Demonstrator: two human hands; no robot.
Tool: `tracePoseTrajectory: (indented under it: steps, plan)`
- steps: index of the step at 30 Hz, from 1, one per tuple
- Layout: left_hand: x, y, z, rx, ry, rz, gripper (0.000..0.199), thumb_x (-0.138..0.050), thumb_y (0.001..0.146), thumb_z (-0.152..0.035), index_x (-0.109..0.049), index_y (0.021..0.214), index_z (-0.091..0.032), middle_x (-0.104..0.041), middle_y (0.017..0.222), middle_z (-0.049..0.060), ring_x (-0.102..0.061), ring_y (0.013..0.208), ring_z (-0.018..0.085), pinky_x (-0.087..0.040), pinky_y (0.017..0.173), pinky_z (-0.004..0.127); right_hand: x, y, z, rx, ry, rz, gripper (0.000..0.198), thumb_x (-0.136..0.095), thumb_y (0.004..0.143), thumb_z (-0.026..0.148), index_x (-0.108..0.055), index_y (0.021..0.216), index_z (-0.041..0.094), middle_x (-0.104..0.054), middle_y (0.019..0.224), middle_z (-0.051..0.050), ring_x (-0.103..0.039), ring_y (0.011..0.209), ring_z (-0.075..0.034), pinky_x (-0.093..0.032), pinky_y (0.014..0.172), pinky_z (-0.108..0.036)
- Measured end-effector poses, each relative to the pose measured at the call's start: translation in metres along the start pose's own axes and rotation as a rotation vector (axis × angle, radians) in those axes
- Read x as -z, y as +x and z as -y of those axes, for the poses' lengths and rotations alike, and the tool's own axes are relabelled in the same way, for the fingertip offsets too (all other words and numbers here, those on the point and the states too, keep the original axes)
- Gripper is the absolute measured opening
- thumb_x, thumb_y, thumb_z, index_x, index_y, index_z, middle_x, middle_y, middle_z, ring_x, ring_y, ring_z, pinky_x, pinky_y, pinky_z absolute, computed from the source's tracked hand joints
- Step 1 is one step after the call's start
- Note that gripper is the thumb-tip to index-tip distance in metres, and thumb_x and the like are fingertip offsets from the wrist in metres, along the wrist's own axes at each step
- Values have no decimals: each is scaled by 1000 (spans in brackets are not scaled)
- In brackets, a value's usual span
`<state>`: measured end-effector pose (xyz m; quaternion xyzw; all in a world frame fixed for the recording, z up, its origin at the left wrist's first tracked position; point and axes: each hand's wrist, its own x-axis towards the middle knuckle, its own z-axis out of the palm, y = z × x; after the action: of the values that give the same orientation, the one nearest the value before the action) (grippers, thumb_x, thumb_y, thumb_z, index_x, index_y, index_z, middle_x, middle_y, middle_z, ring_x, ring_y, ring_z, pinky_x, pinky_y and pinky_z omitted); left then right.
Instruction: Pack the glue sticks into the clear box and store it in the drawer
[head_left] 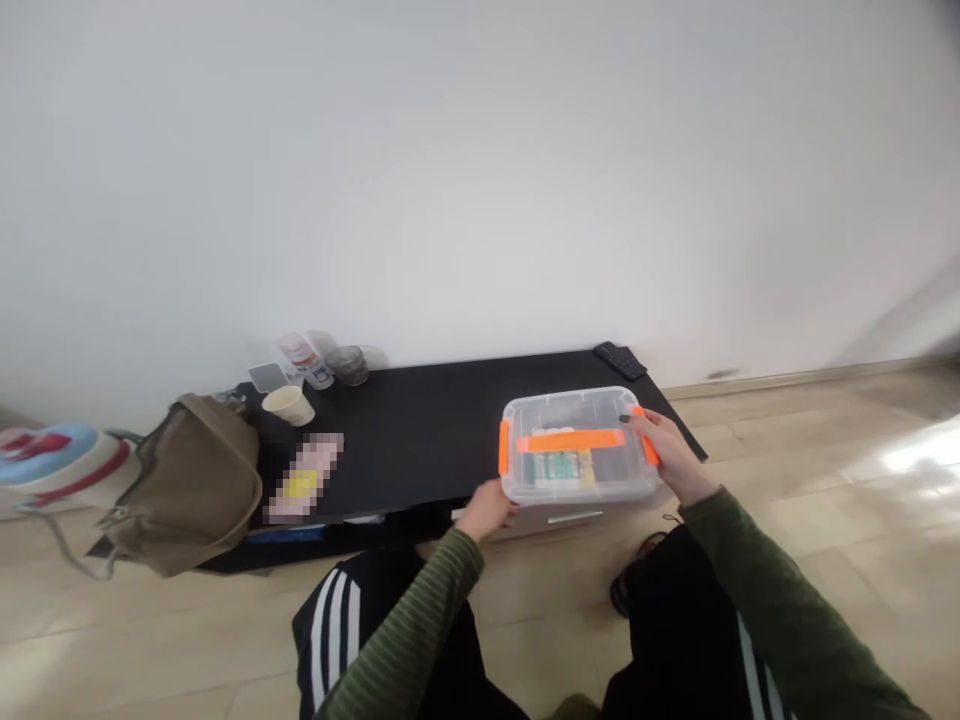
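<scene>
A clear plastic storage box (577, 492) with an orange handle and orange side latches is at the right part of the black table, its front reaching past the table's edge. Green-and-white and yellow packets show blurrily through its lid. My right hand (671, 452) grips the box's right side, fingers over the orange latch and thumb side at the lid. My left hand (486, 510) is closed at the box's front left corner, its fingertips partly hidden under the box.
The black table (427, 430) stands against a white wall. A brown bag (199, 485), paper cup (289, 405), spray can (306, 360), dark glass (348, 366) and a blurred-out pink item (319, 462) are at the left. A black keyboard-like object (620, 361) lies at the back right.
</scene>
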<state>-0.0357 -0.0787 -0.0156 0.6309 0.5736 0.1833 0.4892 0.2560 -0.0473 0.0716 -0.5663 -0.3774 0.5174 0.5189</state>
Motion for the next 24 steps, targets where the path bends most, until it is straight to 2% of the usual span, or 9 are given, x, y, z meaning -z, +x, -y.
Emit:
tracePoseTrajectory:
  steps: [1, 3, 4, 7, 11, 13, 17, 20, 24]
  plan:
    - [21, 3, -2, 38, -55, -25, 34, -33, 93, -24, -60, 109, -13, -74, 96, 17, -74, 82, 23, -60, 71, 36, -8, 12, -7, -1, 28, 12, 31, -81, 59, 36, -65, 78, 18, -65, 64, 0, -59, 55, -14, -48, 53, -26]
    - [61, 7, -6, 96, -403, -176, 28, -39, 91, -30, -58, 105, -13, -72, 87, 12, -73, 74, 21, -60, 67, 33, -23, 36, -19, 5, 70, 54, 29, -81, 60, 34, -64, 78, 18, -66, 65, 0, -59, 56, -14, -48, 54, -25]
    - [77, 9, -8, 95, -479, -251, 31, -41, 91, -36, -58, 105, -14, -70, 81, 10, -71, 68, 20, -59, 62, 32, -31, 47, -25, 4, 85, 81, 29, -81, 60, 33, -64, 78, 19, -66, 65, 0, -59, 56, -14, -48, 54, -25]
    - [106, 20, -14, 81, -344, -392, 44, -44, 91, -56, -60, 101, -16, -66, 74, 6, -63, 55, 17, -49, 47, 27, -52, 74, -40, -25, 100, 153, 25, -79, 64, 33, -63, 77, 18, -66, 65, -1, -59, 57, -14, -49, 55, -25]
    - [113, 39, -15, 55, 37, -483, 46, -46, 88, -63, -62, 89, -20, -67, 77, 6, -63, 70, 20, -44, 57, 27, -67, 100, -55, -65, -18, 223, 25, -71, 74, 41, -66, 83, 17, -69, 74, -3, -62, 64, -16, -50, 61, -26]
    - [113, 47, -13, 71, 118, -506, 45, -46, 89, -61, -61, 82, -20, -68, 80, 7, -63, 76, 22, -44, 63, 29, -68, 110, -60, -44, -173, 225, 29, -65, 81, 46, -67, 86, 18, -70, 80, -4, -63, 71, -17, -50, 66, -28]
    - [115, 53, -11, 67, 103, -465, 44, -40, 92, -56, -61, 79, -19, -70, 86, 11, -64, 79, 24, -44, 68, 31, -60, 125, -62, 39, -460, 283, 37, -55, 87, 54, -67, 90, 19, -70, 91, -4, -63, 83, -19, -48, 76, -29]
    - [117, 52, -10, 36, 89, -457, 43, -38, 93, -51, -59, 72, -20, -69, 80, 10, -62, 74, 23, -43, 66, 31, -55, 132, -63, 93, -486, 357, 39, -50, 90, 54, -65, 90, 19, -69, 94, -4, -62, 88, -20, -48, 82, -31]
    - [114, 50, -5, 56, -32, -448, 45, -35, 93, -53, -54, 67, -21, -59, 57, 3, -55, 55, 19, -38, 54, 29, -51, 136, -67, 136, -417, 429, 38, -52, 87, 55, -63, 84, 18, -69, 88, -4, -61, 84, -20, -49, 81, -32]
